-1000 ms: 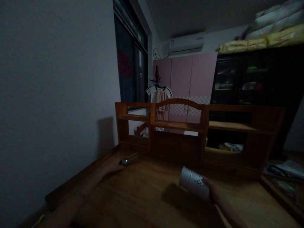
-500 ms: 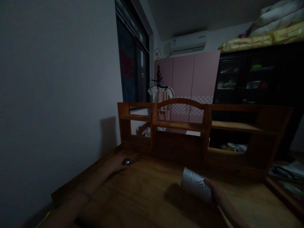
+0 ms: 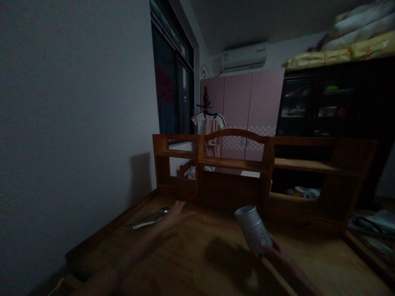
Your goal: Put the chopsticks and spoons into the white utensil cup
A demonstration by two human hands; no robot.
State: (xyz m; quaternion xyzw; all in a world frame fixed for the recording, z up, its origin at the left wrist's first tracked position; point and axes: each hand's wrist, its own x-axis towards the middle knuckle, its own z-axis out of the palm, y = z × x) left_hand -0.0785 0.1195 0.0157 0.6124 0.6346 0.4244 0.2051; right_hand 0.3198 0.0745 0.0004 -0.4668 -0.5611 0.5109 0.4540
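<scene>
My right hand [image 3: 273, 248] grips a silver metal utensil holder [image 3: 251, 226] with small round holes near its lower end. The holder is tilted, its rim up and toward the left, and its inside is mostly hidden. Over the desk, my left hand [image 3: 176, 213] is open with its fingers stretched out and nothing in it. Beside that hand, on the left, lies a bunch of utensils [image 3: 149, 217], including a metal spoon [image 3: 166, 211] and a piece with a white handle [image 3: 143, 225]. The hand and forearm partly cover them.
The wooden desk [image 3: 185, 263] has a shelf unit [image 3: 233, 164] along its back edge and a white wall [image 3: 92, 123] on the left. Behind stand a pink wardrobe [image 3: 237, 98] and a dark cabinet [image 3: 327, 98]. Clothes [image 3: 211, 123] hang near the window.
My left hand has let go of the utensils, which now lie on the desk, and has moved right. My right hand has tipped the holder more upright.
</scene>
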